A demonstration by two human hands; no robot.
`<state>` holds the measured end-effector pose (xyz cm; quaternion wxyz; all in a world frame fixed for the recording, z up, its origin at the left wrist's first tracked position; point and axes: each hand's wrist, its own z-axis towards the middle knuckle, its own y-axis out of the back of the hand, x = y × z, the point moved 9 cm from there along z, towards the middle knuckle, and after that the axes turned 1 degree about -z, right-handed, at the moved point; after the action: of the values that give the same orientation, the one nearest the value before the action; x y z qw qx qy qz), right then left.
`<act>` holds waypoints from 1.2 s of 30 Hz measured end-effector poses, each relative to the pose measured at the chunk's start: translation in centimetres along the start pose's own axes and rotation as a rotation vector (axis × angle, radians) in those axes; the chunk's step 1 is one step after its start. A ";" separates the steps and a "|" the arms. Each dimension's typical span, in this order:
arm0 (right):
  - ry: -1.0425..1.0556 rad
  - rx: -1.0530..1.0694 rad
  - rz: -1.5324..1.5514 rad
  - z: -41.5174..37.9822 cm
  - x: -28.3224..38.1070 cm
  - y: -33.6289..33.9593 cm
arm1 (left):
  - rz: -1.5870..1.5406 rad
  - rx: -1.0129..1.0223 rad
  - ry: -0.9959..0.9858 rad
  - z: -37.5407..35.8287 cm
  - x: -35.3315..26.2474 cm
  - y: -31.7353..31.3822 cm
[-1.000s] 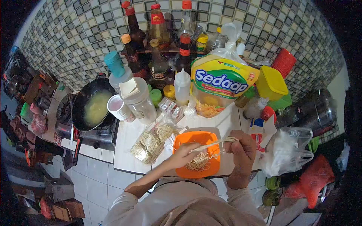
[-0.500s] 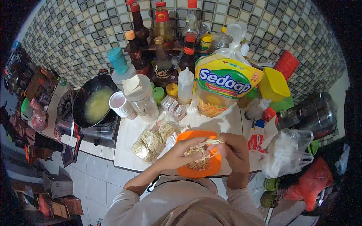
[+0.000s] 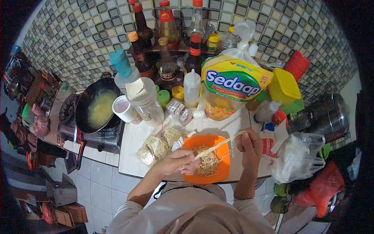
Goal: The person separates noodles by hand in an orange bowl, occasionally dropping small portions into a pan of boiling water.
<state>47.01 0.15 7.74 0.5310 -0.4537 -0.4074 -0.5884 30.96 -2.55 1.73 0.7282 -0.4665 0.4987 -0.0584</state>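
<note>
An orange square bowl (image 3: 223, 171) sits at the counter's near edge with a tangle of pale noodles (image 3: 206, 165) in it. Above it a stretched strand of noodles (image 3: 218, 147) runs between both hands. My left hand (image 3: 180, 160), at the bowl's left side, is closed on the strand's lower end. To the right of the bowl and higher, my right hand (image 3: 250, 143) pinches the other end. Left of the bowl lies a clear bag of noodle bundles (image 3: 154, 148).
A black wok (image 3: 87, 113) with yellowish liquid stands on the stove at left. Bottles, a clear jar (image 3: 148, 103), stacked cups (image 3: 125, 109) and a Sedaap bag (image 3: 233, 87) line the back. A white plastic bag (image 3: 298, 158) is at right.
My hands have moved apart, the right one rightward and up, the left one slightly left. The noodle strand between them is now drawn out long, and more of the bowl shows.
</note>
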 end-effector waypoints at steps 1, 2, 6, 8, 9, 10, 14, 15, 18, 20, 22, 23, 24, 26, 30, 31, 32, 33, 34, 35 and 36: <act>-0.001 -0.020 0.036 0.0 -0.3 0.3 | 0.101 0.015 0.077 -0.3 0.5 0.1; -0.002 -0.039 0.072 0.0 -0.6 0.6 | 0.202 0.030 0.155 -0.6 1.1 0.2; -0.055 -0.056 0.102 0.1 -1.9 1.1 | 0.177 0.069 0.162 -0.6 1.2 -0.5; -0.118 -0.050 0.064 -0.1 -3.1 1.1 | 0.072 0.173 -0.115 -0.5 -0.9 -1.5; -0.118 -0.048 0.064 -0.1 -3.1 0.8 | 0.072 0.172 -0.116 -0.3 -1.0 -1.4; -0.106 -0.017 0.005 -0.2 -2.9 0.2 | 0.062 0.205 -0.207 -0.3 -2.1 -1.7; 0.004 0.081 -0.305 -0.5 -3.7 -1.7 | 0.040 0.019 -0.406 -0.1 -3.7 0.2; 0.005 0.081 -0.306 -0.7 -3.7 -1.6 | 0.037 -0.139 -0.440 -0.2 -4.0 1.5; -0.056 0.221 -0.403 -1.4 -4.4 -2.8 | 0.070 -0.385 -0.472 -0.1 -5.1 3.5; -0.136 0.403 -0.459 -2.2 -4.9 -4.1 | 0.114 -0.473 -0.518 -0.1 -5.5 4.2; -0.130 0.470 -0.497 -2.7 -4.1 -4.8 | 0.364 -0.617 -0.559 -0.5 -6.2 4.3; -0.123 0.539 -0.533 -3.1 -4.0 -5.4 | 0.365 -0.618 -0.559 -0.4 -6.1 4.2; -0.124 0.539 -0.532 -3.3 -3.8 -5.4 | 0.496 -0.667 -0.532 -0.4 -6.0 4.1; -0.035 0.595 -0.610 -4.0 -3.2 -6.0 | 0.712 -0.714 -0.493 -0.2 -6.0 3.4; 0.005 0.586 -0.635 -4.3 -1.8 -5.7 | 1.142 -0.623 -0.390 0.4 -5.1 2.9; 0.041 0.544 -0.621 -3.9 -0.7 -5.4 | 1.129 -0.497 -0.315 1.1 -4.1 2.2; 0.076 0.503 -0.605 -3.6 0.1 -5.0 | 1.112 -0.372 -0.239 1.6 -3.1 1.6; 0.075 0.504 -0.605 -3.4 0.0 -4.6 | 1.111 -0.372 -0.238 1.5 -3.1 1.6; 0.083 0.465 -0.565 -3.0 0.1 -3.9 | 1.035 -0.160 -0.100 2.0 -1.3 0.8; 0.092 0.427 -0.525 -2.6 0.2 -3.4 | 0.949 0.050 0.035 2.1 0.5 -0.2; 0.092 0.428 -0.526 -2.4 -0.1 -3.5 | 0.803 0.090 0.010 2.2 0.8 -1.2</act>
<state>43.29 -1.73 7.08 0.4623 -0.1843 -0.6003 -0.6261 33.53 -2.28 2.17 0.7104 -0.2017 0.6419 0.2066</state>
